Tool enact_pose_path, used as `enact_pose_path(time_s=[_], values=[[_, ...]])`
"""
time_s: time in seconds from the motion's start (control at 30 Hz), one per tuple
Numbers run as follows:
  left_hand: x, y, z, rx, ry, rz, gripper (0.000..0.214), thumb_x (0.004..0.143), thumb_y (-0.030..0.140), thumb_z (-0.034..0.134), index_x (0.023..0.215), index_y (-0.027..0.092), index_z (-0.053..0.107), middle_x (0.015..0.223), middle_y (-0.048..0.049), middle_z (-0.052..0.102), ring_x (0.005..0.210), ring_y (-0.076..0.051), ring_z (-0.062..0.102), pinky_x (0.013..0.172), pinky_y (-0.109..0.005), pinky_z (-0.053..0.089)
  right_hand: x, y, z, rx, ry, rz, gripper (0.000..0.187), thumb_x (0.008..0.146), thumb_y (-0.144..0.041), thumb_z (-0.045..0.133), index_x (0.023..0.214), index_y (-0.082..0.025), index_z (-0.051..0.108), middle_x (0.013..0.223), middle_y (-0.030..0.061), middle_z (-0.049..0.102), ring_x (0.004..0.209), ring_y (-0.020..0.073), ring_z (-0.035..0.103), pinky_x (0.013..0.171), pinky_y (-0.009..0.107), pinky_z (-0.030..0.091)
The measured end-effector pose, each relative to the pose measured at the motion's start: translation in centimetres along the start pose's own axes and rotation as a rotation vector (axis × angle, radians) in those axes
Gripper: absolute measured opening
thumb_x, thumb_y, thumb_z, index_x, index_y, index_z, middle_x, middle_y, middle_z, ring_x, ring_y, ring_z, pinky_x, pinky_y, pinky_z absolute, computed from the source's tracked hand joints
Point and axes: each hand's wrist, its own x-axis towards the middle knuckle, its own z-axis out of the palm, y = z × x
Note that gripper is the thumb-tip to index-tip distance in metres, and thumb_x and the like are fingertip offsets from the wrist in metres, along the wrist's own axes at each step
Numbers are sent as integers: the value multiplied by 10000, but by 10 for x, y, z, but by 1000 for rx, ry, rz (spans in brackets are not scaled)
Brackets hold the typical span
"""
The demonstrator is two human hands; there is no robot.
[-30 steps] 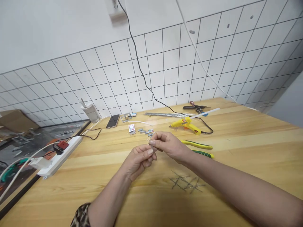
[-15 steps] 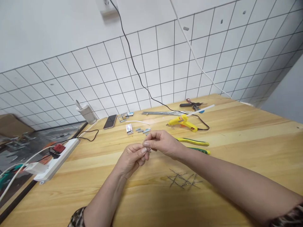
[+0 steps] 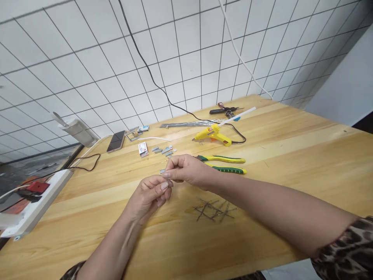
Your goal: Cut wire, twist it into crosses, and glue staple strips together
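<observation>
Both hands meet above the middle of the wooden table (image 3: pixel 96 221), fingertips touching. My left hand (image 3: pixel 153 192) is closed in a pinch, thumb against the fingers. From above and to the right, my right hand (image 3: pixel 185 169) also pinches at the same spot. Whatever lies between the fingertips is too small to make out. Just beyond the fingers are several small grey metal strips (image 3: pixel 161 150). Pliers (image 3: pixel 224 159) with yellow and green handles lie behind my right wrist, their jaws partly hidden. Nearer me rests a lattice of thin crossed metal wires (image 3: pixel 215 210).
A yellow glue gun (image 3: pixel 214 135) with a white stick lies farther back, by a bundle of metal rods (image 3: pixel 186 124). A small white box (image 3: pixel 143 149) and a phone (image 3: pixel 116 141) are at the left. A white power strip (image 3: pixel 40 202) runs along the left edge.
The camera view has tilted down and turned right, so the table things sit higher and farther left. Both hands remain together, pinching at the fingertips.
</observation>
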Motion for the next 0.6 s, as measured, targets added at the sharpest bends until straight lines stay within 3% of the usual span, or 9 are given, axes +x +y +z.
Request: enact_pose_path(time_s=[0.1, 0.27, 0.37, 0.6], values=[[1, -4, 0, -34, 24, -38, 234, 646, 335, 754, 645, 121, 661, 431, 33, 504, 400, -40, 334, 403, -168, 218, 1, 1, -5, 30, -45, 48, 292, 637, -390, 716, 606, -166, 532, 495, -80, 457, 484, 67, 380, 482, 216, 308], [3, -8, -3, 5, 114, -83, 215, 632, 321, 764, 657, 122, 688, 517, -11, 613, 395, -42, 383, 387, -173, 250, 4, -4, -9, 27, -1, 58, 260, 650, -339, 720, 602, -163, 535, 552, -55, 526, 546, 85, 464, 527, 227, 356], [3, -8, -3, 24, 115, -109, 244, 628, 343, 764, 724, 124, 716, 505, -22, 625, 397, -54, 410, 379, -175, 264, 4, -5, -11, 34, 39, 50, 238, 663, -323, 714, 604, -163, 548, 562, -56, 525, 552, 85, 470, 537, 230, 375], [2, -10, -3, -3, 88, -108, 210, 658, 337, 750, 646, 137, 687, 496, -18, 635, 378, -43, 400, 376, -168, 272, 1, 1, -10, 7, 67, 160, 192, 676, -329, 701, 688, -171, 592, 605, -29, 570, 578, 107, 501, 550, 244, 385]])
